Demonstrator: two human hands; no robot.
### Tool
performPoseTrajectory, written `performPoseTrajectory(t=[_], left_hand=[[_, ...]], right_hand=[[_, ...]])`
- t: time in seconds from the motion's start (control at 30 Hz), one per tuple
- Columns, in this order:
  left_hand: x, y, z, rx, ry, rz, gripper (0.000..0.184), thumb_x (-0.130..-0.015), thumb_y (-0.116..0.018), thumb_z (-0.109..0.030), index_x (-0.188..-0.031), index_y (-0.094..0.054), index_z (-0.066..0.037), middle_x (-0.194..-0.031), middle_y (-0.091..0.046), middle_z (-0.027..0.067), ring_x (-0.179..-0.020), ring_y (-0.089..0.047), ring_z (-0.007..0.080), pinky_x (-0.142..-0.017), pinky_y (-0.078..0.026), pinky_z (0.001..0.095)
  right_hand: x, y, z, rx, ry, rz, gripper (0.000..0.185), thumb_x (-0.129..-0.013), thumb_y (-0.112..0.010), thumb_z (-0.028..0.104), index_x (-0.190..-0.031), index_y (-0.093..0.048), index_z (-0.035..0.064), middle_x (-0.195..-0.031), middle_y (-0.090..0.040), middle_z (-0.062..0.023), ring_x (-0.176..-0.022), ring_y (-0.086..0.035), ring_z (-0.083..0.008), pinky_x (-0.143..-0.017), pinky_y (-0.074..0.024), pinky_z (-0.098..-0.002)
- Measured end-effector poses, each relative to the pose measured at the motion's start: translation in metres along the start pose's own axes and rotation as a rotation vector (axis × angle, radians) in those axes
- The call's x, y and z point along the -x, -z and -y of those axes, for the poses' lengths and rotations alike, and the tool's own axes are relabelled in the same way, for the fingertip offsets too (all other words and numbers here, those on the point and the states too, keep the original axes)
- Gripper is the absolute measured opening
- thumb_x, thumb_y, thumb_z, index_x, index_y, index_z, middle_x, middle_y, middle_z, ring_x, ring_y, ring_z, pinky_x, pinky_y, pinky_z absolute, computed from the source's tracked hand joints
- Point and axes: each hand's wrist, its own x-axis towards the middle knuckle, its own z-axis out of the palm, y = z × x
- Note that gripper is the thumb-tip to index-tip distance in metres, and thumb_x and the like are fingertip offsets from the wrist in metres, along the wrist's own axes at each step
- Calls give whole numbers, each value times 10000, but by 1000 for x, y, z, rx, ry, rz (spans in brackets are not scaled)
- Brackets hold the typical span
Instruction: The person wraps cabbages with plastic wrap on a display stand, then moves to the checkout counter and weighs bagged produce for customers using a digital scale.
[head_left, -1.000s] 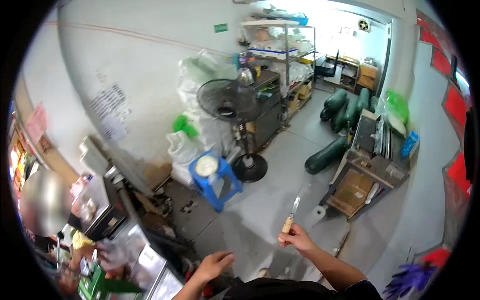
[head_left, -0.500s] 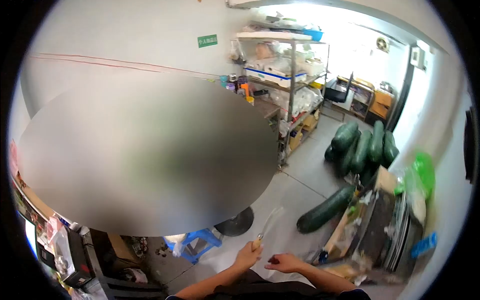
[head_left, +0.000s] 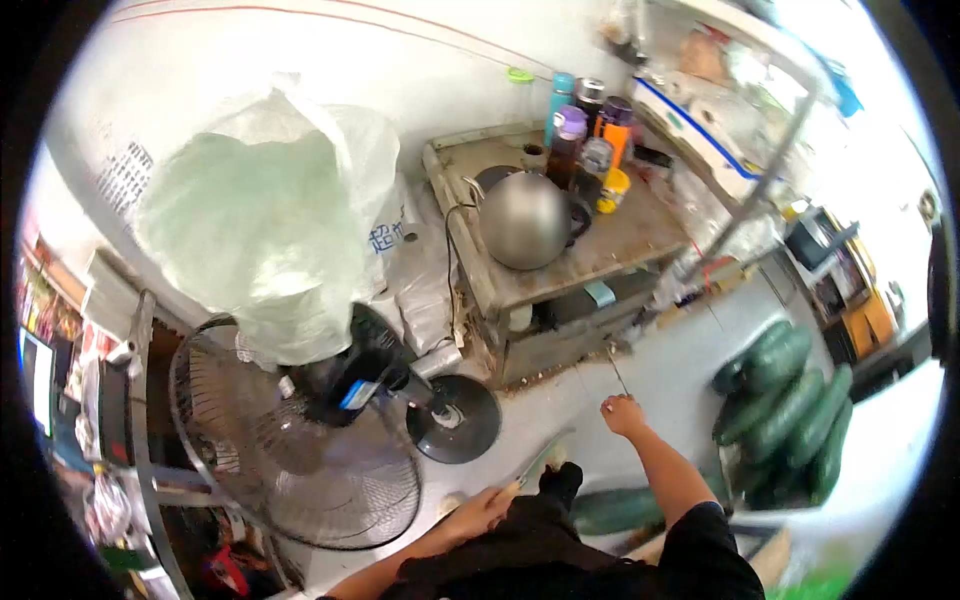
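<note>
My left hand [head_left: 492, 508] is low in front of my body, closed around the pale handle of a knife [head_left: 541, 458]. The blade points up and away over the floor, near my dark shoe [head_left: 560, 482]. My right hand [head_left: 622, 413] is stretched forward over the floor, its fingers curled closed. Whether anything is in them I cannot make out; a thin dark line shows just beyond. Beneath my right forearm lies a long dark green winter melon [head_left: 615, 510], partly hidden by the arm.
Several winter melons [head_left: 790, 420] are piled on the right. A standing fan [head_left: 300, 450] is at my left, beside big plastic bags [head_left: 260, 220]. Ahead, a worn table [head_left: 590, 250] bears a metal kettle [head_left: 525, 222] and several bottles. Shelving [head_left: 770, 180] stands behind it.
My view has swung left and downward, bringing the fan and table into sight. The right hand has moved away from the left and reached forward. The knife stays in my left hand.
</note>
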Motion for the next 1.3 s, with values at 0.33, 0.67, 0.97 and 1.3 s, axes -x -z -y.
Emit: performPoseTrajectory(t=[0.33, 0.67, 0.97, 1.3], left_hand=[[-114, -72, -59, 102, 342, -230, 476, -931, -503, -270, -1306, -356, -15, -837, -553, 71, -695, -525, 113, -582, -452, 250], [-283, -36, -116, -513, 50, -346, 465, -902, -518, -321, -1286, -403, -85, -1166, -550, 189, -1042, -555, 323, -862, -440, 397], [-268, -68, -111, -564, 74, -195, 686, -860, -515, -431, -1404, -236, -121, -1343, -374, 237, -1155, -460, 376, -953, -379, 431], [70, -10, 144, -180, 500, -579, 550, -873, -534, -420, -1291, -448, -73, -1154, -592, 135, -995, -597, 287, -856, -478, 354]], right_hand=[[-299, -58, -42, -182, 34, 210, 383, -889, -432, 349, -1145, -572, 102, -1238, -525, -134, -1154, -466, -305, -940, -378, -454], [-181, -69, -81, -125, 48, 180, 359, -886, -431, 217, -1167, -524, 13, -1200, -515, -158, -1105, -446, -322, -1057, -210, -491], [-202, -86, -85, 53, 84, 247, 388, -885, -431, 247, -1140, -551, -21, -1195, -548, -167, -1153, -436, -320, -1007, -254, -494], [-187, -64, -12, 122, 214, -127, 295, -880, -469, 137, -1130, -541, -1, -1136, -549, -196, -943, -548, -331, -773, -439, -448]])
